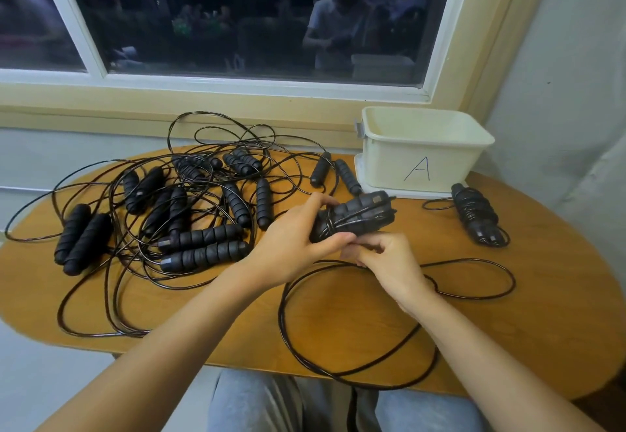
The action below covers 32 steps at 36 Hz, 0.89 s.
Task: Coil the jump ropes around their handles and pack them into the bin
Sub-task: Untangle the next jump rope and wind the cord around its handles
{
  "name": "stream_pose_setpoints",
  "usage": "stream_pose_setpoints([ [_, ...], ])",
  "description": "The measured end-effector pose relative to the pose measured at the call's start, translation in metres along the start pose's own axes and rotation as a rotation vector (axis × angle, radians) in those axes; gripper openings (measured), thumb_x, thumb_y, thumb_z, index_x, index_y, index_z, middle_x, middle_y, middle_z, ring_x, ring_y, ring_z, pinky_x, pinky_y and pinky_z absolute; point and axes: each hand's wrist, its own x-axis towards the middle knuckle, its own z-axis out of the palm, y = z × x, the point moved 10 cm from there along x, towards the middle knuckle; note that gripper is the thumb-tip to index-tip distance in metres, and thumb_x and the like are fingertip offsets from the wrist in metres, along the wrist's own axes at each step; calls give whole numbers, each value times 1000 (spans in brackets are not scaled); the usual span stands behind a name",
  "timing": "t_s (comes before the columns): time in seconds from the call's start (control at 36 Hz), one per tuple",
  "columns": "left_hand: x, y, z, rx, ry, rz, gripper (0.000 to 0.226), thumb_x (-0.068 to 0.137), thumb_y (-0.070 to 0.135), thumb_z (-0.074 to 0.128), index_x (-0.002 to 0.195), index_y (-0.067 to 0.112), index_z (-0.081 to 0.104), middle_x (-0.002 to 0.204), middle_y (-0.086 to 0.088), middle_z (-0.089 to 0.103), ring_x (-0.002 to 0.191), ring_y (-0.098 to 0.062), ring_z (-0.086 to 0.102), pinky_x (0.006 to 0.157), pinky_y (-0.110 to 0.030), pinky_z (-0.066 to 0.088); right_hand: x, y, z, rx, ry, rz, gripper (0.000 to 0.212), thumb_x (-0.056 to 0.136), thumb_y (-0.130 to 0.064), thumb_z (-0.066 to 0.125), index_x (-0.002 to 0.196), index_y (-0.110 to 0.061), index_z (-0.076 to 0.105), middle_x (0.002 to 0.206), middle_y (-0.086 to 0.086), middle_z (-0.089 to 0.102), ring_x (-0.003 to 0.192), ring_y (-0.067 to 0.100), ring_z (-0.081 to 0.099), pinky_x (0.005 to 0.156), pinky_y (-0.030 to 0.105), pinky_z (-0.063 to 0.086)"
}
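Head camera, looking down at a wooden table (542,313) under a dark window (237,8).

Both bare hands meet at the middle of the table. The left hand (298,238) grips a pair of handles (359,215) held side by side, fingers curled over the top and thumb underneath. A few turns of cord already cross the handles. The right hand (389,262) is just below them with its fingers curled in, apparently pinching the rope (280,309) where it leaves the handles; the exact contact is hidden by the fingers. The rest of that rope trails from under the right hand in a wide loose loop across the near edge of the table.

This looks like the coiling step, early in the winding of this rope. The next move probably calls for carrying the pinched cord around the handles, keeping it taut so the turns do not slip.

To the right lies a finished bundle (477,215), wound tight, on the table beside the bin (379,167). The cream bin, marked with a letter A, stands at the far right; the part of its inside that shows holds nothing. A tangled pile of ropes (189,208) covers the left half of the table, well apart from both hands.
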Motion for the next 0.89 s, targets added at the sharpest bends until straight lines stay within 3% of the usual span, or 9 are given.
stream_pose_setpoints([
  [0.06, 1, 1, -2, 73, 13, 18, 58, 83, 64, 58, 128, 31, 44, 101, 19, 54, 94, -6, 54, 80, -31, 47, -1, 0, 0, -98, -7, -51, 26, 85, -12, 74, 80, -37, 73, 73, -25, 70, 71, -8, 61, 70, 15, 45],
  [0.11, 3, 4, -7, 136, 48, 45, 56, 85, 57, 62, 130, 28, 45, 98, 22, 49, 96, -5, 49, 80, -30, 44, -4, 0, 0, -244, -21, -117, 24, 89, -22, 71, 79, -45, 70, 75, -20, 71, 75, 0, 65, 75, 28, 50],
  [0.19, 6, 4, -21, 169, 121, 55, 63, 83, 62, 58, 134, 27, 45, 109, 15, 52, 103, -6, 49, 84, -30, 44, -9, 5, -7, -415, -13, -183, 22, 94, -31, 62, 75, -42, 67, 71, -15, 68, 69, 12, 65, 73, 45, 53],
  [0.39, 13, -8, -42, 219, 185, 63, 72, 82, 66, 53, 139, 23, 46, 121, 5, 58, 108, -8, 49, 81, -23, 37, -7, 27, -36, -367, -187, -39, 26, 98, -21, 56, 76, -20, 70, 70, -14, 68, 81, 2, 65, 87, 27, 47],
  [0.53, 13, -8, -45, 213, 188, 108, 76, 80, 71, 47, 138, 22, 47, 117, 9, 54, 106, -6, 48, 83, -24, 38, 2, 45, -57, -136, -323, 161, 40, 83, -58, 63, 61, -24, 61, 60, -1, 58, 68, 14, 63, 100, 37, 47],
  [0.58, 11, -4, -44, 186, 175, 161, 74, 81, 67, 51, 138, 21, 48, 118, 8, 55, 109, -8, 49, 86, -26, 40, 4, 49, -58, 116, -404, 229, 44, 75, -63, 72, 59, -24, 57, 56, -2, 46, 56, 14, 53, 92, 38, 54],
  [0.64, 8, 5, -40, 174, 147, 242, 71, 82, 64, 55, 138, 20, 48, 118, 6, 57, 110, -8, 48, 89, -26, 41, 10, 51, -62, 248, -391, 309, 39, 77, -54, 74, 61, -22, 58, 53, -6, 38, 50, 12, 43, 82, 36, 55],
  [0.75, -1, 32, -17, 351, 71, 467, 76, 85, 64, 56, 140, 12, 47, 110, -2, 59, 101, -13, 48, 89, -26, 38, 33, 56, -74, 86, -293, 438, 27, 83, -39, 64, 81, -12, 60, 51, -9, 34, 46, 9, 34, 55, 21, 43],
  [0.89, -9, 45, 17, 694, 53, 565, 93, 86, 70, 40, 144, -3, 41, 105, -5, 62, 96, -20, 56, 83, -34, 50, 64, 16, -75, -109, -143, 358, 26, 95, -34, 61, 90, -9, 65, 48, -11, 36, 48, 7, 37, 53, 18, 45],
])
